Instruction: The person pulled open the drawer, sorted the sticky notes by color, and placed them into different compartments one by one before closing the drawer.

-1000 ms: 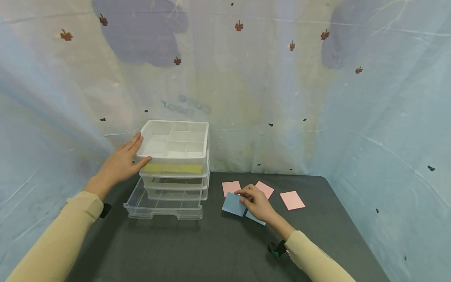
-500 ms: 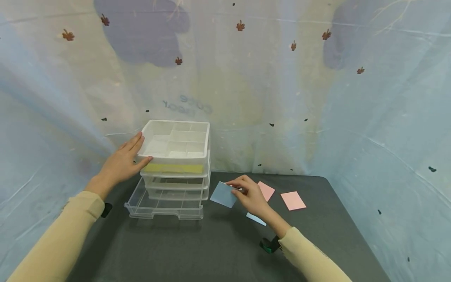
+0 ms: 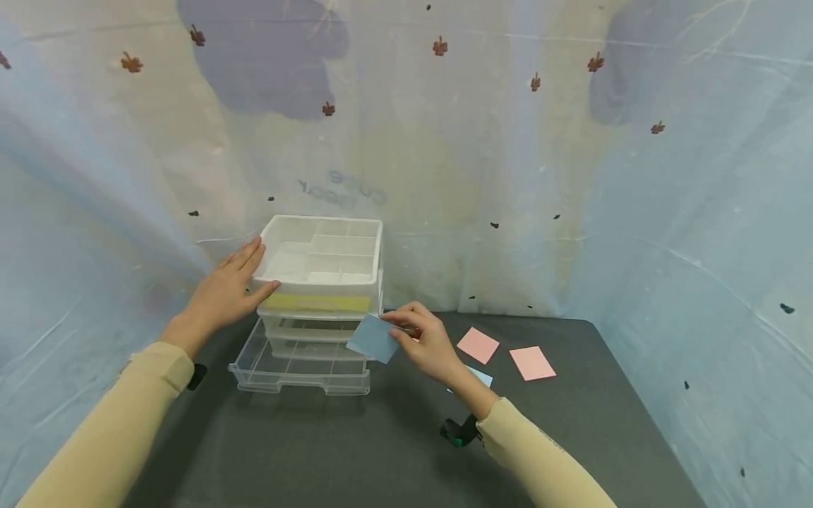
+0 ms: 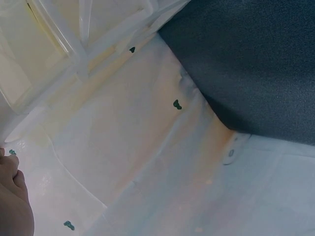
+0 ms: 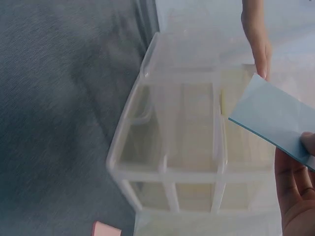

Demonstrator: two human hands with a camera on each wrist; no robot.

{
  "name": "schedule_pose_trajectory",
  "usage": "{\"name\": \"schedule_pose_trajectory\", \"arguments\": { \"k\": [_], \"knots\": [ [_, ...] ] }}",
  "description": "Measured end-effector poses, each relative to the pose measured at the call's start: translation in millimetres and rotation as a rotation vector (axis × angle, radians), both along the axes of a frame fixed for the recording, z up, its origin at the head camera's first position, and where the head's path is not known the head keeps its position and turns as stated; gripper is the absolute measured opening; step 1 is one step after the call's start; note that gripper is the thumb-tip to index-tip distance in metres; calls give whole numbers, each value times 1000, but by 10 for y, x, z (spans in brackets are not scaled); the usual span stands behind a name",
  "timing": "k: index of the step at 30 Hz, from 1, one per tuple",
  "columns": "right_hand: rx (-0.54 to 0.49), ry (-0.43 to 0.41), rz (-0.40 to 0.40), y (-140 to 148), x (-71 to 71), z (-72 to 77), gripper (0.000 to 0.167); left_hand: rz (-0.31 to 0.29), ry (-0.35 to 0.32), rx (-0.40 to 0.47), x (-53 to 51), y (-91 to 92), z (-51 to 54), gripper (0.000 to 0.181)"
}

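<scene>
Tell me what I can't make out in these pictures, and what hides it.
Head view: part of the tabletop blue square, covered by the right forearm.
Head view: what the yellow thing is, blurred behind the drawer front.
Left wrist view: most of the left hand, cut off by the left edge.
Right wrist view: part of the held blue square and right hand, cut off by the right edge.
</scene>
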State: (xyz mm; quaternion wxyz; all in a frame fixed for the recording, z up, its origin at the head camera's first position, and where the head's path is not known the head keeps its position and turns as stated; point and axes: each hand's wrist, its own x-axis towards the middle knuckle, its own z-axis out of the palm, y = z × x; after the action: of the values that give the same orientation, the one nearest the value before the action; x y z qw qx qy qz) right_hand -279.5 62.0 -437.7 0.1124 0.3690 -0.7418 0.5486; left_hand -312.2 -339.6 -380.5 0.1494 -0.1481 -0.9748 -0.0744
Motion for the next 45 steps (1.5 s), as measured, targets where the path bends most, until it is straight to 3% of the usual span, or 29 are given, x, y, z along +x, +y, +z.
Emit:
{"name": "schedule_pose_trajectory", "arguments": {
  "k": [8,15,25,35,45],
  "knots": [
    [-21,20,40,-323,-59,75,28,0,0,6,-6,-16,-12,93],
    [30,-15,54,-583,-94,97,28,1,2,2,-17,-15,-10,93],
    [123,-60,68,-962,-102,-5,29,13,-8,20,2,12,-7,93],
    [203,-23,75,-1295,-63,-139,28,-1,27,38,-10,-3,-35,92],
    [358,-18,95,-1536,-75,-134,28,13,14,26,-14,-25,-50,93]
  ]
}}
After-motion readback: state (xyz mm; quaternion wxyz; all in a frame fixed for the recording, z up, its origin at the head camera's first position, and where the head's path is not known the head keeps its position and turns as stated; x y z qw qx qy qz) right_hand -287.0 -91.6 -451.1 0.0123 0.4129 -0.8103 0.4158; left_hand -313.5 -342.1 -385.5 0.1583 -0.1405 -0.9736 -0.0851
